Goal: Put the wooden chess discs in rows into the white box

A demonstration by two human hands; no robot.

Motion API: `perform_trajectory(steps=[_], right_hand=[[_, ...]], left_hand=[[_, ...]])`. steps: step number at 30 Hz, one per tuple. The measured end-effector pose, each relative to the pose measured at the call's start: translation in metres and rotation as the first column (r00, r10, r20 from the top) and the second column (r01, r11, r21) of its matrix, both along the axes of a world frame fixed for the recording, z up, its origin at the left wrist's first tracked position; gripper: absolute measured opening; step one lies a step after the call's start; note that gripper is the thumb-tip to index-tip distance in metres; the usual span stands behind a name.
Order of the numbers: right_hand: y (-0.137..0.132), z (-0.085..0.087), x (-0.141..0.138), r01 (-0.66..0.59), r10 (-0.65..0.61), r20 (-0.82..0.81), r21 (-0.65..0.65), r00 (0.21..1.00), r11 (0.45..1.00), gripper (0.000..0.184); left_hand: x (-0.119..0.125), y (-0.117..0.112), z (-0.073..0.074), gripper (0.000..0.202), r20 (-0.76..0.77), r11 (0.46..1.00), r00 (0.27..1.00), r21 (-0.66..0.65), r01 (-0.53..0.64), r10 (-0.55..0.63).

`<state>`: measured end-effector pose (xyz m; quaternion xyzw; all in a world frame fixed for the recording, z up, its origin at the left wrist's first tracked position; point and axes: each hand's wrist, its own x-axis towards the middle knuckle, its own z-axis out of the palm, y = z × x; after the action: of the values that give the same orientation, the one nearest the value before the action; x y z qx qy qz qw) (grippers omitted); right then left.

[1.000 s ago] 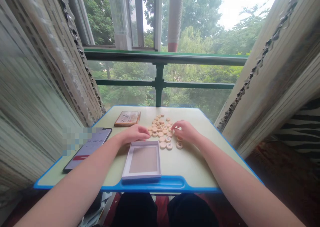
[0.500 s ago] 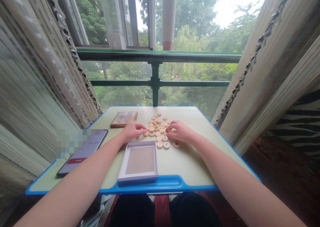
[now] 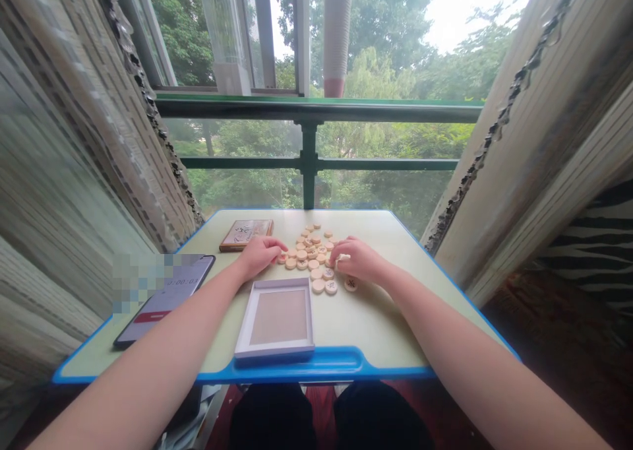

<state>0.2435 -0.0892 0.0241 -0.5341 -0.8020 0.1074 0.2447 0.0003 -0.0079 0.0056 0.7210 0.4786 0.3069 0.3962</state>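
Note:
Several round wooden game pieces (image 3: 310,251) lie scattered on a pale table (image 3: 390,305) with a blue rim. My left hand (image 3: 260,253) rests at the pile's left edge, fingers curled and pinching at a piece there. My right hand (image 3: 357,260) sits on the pile's right side, fingers bent down over pieces. An empty shallow white box tray (image 3: 275,318) lies near the front edge, just below my left hand.
A box lid with printed characters (image 3: 246,233) lies at the back left. A phone (image 3: 165,298) showing a timer lies at the left edge. Behind the table stands a green railing (image 3: 316,110) and window; woven blinds flank both sides.
The camera shifted slightly. My left hand slid a little left along the pile's edge and several pieces there spread out; my right hand stays on the pieces.

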Motion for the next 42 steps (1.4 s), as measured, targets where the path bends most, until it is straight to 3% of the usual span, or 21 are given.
perform_trajectory(steps=[5, 8, 11, 15, 22, 35, 42], right_hand=[[-0.002, 0.013, 0.012, 0.173, -0.173, 0.078, 0.005, 0.982, 0.985, 0.02], [-0.006, 0.021, 0.019, 0.319, -0.299, 0.172, -0.103, 0.939, 0.942, 0.021], [-0.007, 0.022, 0.021, 0.385, -0.34, 0.229, -0.196, 0.912, 0.902, 0.02], [-0.004, 0.016, 0.018, 0.362, -0.323, 0.2, -0.208, 0.925, 0.909, 0.015], [-0.002, 0.012, 0.016, 0.325, -0.296, 0.152, -0.228, 0.943, 0.918, 0.022], [0.001, 0.007, 0.016, 0.247, -0.226, 0.125, -0.194, 0.966, 0.949, 0.021], [-0.001, 0.008, 0.012, 0.184, -0.173, 0.106, -0.095, 0.979, 0.978, 0.014]], left_hand=[[0.001, -0.002, 0.002, 0.022, 0.016, 1.0, 1.0, -0.024, 0.008, -0.008], [0.0, -0.005, 0.005, 0.017, 0.036, 0.997, 0.998, -0.061, 0.047, -0.045], [-0.001, -0.006, 0.005, 0.014, 0.001, 0.994, 0.997, -0.07, 0.08, -0.08], [-0.002, -0.004, 0.004, 0.015, 0.013, 0.992, 0.995, -0.085, 0.095, -0.094], [-0.002, -0.002, 0.003, 0.014, 0.056, 0.991, 0.994, -0.093, 0.094, -0.089], [-0.002, -0.003, 0.002, 0.015, -0.012, 0.992, 0.994, -0.062, 0.111, -0.112], [0.0, -0.005, 0.0, 0.018, -0.079, 0.998, 0.994, -0.002, 0.07, -0.07]])
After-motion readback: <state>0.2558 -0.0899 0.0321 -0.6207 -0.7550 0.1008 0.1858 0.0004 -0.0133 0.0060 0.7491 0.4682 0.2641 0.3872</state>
